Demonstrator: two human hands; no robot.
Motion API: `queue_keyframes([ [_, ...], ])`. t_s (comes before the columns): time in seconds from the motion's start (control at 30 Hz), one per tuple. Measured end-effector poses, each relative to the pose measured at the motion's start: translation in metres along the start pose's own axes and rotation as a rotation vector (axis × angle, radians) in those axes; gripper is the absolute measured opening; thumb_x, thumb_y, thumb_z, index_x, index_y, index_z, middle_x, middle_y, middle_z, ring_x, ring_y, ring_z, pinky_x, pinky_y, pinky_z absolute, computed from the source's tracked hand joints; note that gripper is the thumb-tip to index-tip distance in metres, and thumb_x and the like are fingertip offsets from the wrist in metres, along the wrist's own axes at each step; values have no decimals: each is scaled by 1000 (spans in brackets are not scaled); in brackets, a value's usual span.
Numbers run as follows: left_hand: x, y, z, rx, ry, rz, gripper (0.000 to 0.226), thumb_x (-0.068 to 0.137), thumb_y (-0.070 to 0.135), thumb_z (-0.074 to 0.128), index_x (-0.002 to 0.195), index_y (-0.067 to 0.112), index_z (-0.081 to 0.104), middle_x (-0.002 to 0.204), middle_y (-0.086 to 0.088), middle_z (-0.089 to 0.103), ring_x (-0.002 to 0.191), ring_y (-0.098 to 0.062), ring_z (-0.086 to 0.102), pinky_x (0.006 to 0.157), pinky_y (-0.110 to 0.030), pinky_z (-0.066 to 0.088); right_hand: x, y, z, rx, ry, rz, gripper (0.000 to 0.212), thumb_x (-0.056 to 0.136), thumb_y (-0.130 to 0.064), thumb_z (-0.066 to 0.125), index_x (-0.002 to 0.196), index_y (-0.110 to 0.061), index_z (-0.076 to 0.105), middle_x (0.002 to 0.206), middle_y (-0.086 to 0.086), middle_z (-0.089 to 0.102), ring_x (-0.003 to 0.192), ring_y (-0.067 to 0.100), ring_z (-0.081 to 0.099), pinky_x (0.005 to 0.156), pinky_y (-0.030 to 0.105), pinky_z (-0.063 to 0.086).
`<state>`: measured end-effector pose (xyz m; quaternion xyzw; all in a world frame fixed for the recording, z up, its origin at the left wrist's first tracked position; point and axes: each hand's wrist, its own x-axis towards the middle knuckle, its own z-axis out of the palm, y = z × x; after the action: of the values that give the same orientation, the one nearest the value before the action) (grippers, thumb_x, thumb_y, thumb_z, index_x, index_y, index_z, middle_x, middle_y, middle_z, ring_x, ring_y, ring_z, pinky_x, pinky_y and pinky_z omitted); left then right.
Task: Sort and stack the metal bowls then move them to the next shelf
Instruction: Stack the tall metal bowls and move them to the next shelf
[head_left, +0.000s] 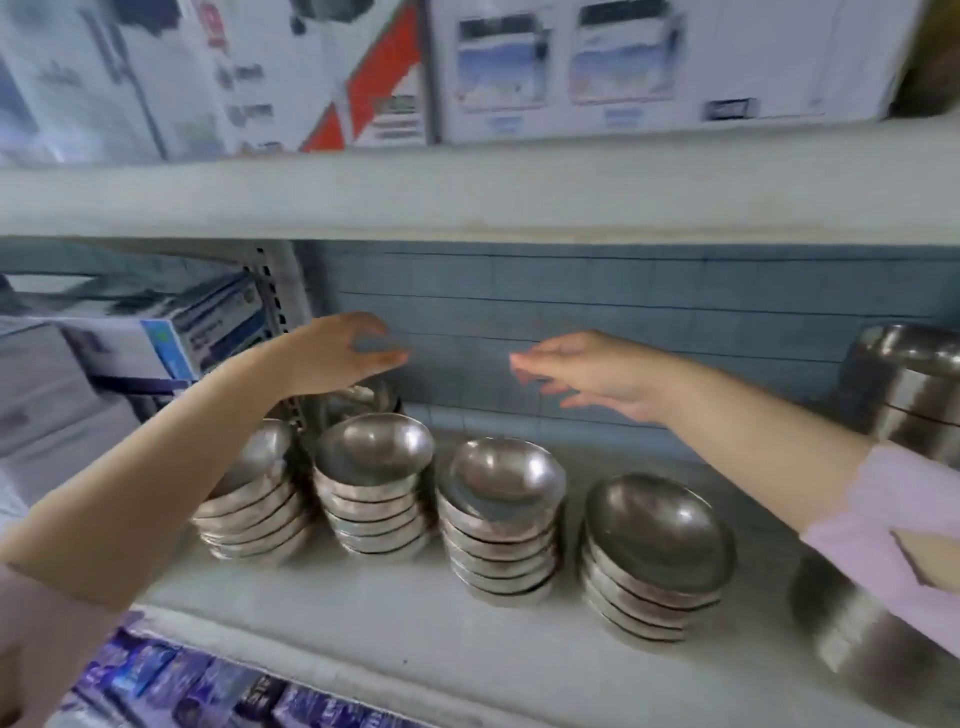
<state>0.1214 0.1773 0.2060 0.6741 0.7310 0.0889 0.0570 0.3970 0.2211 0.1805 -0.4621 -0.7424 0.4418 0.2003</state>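
Note:
Several stacks of shallow metal bowls stand in a row on the grey shelf (395, 618): a far-left stack (254, 499) partly behind my left forearm, a second stack (371, 483), a third stack (501, 519) and a right stack (657, 556). More bowls (358, 397) sit behind the second stack, under my left hand. My left hand (337, 353) hovers above those rear bowls with fingers loosely bent, holding nothing. My right hand (582, 371) hangs in the air above the third stack, fingers relaxed and empty.
Tall steel containers stand at the right, one at the back (904, 384) and one in front (852, 629) under my sleeve. Boxes fill the upper shelf (467, 197) and the neighbouring bay at left (197, 332). Purple packets (208, 691) lie on the shelf below.

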Motion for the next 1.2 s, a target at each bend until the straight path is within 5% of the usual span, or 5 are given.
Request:
queue_keyframes([
  [0.17, 41, -74, -2, 62, -101, -49, 111, 67, 93, 27, 149, 18, 38, 156, -4, 37, 142, -25, 37, 114, -42, 29, 74, -38, 62, -52, -61, 117, 55, 97, -51, 54, 143, -21, 48, 137, 3, 57, 125, 24, 53, 109, 40, 43],
  [0.4, 94, -119, 21, 36, -311, -159, 85, 93, 71, 32, 152, 11, 30, 159, -9, 31, 143, -29, 35, 111, -39, 31, 148, -54, 108, 46, -119, 290, 82, 96, -52, 54, 159, -22, 12, 157, 13, 35, 130, 34, 51, 105, 41, 47],
  [0.83, 138, -166, 83, -654, -552, -371, 108, 63, 79, 63, 149, 20, 35, 151, -18, 41, 114, -40, 62, 92, -52, 55, 213, -26, 139, -4, -177, 513, 65, 97, -63, 40, 145, -19, 37, 134, 14, 56, 93, 26, 58, 71, 34, 52],
  [1.03, 146, -167, 98, -771, -505, -402, 89, 71, 62, 72, 140, 12, 47, 132, -21, 58, 101, -41, 67, 82, -53, 59, 215, -22, 147, 98, -191, 522, 54, 101, -60, 31, 104, -18, 64, 97, 4, 62, 70, 15, 51, 67, 28, 47],
  [1.2, 122, -150, 87, -683, -339, -253, 42, 93, 36, 63, 130, 16, 55, 117, -10, 64, 104, -29, 64, 89, -47, 57, 203, -19, 141, 152, -171, 477, 53, 103, -56, 31, 107, -16, 64, 99, 7, 66, 78, 17, 59, 72, 27, 51],
])
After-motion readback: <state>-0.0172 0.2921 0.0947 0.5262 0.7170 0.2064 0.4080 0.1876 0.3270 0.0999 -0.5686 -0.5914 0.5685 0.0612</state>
